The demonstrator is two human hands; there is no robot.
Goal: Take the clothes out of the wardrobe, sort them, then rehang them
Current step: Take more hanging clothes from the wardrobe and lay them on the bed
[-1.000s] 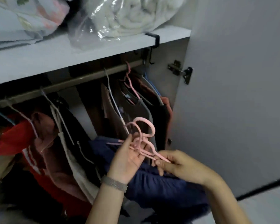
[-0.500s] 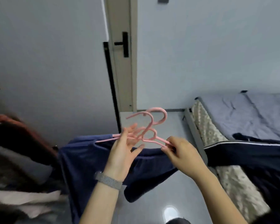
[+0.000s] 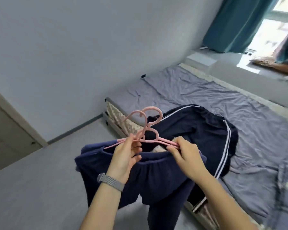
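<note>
Bedroom, grey floor (image 3: 32, 188), pale wall (image 3: 90, 47). Nearest: left hand (image 3: 123, 156), mesh-band watch (image 3: 111, 180) on wrist, fingers curled round left arm of two pink hangers (image 3: 150, 138). Right hand (image 3: 184, 153) pinches hangers' right arm. Navy blue trousers (image 3: 153, 180) hang from hangers, over floor beside bed. Beyond: dark navy white-striped garment (image 3: 198, 130) lies on bed (image 3: 198, 90), crumpled grey-lilac sheet. Far: window ledge (image 3: 223, 63), teal curtain (image 3: 236, 25), bright window (image 3: 276, 27). Door frame (image 3: 15, 122) far left. No legible writing or brand.
</note>
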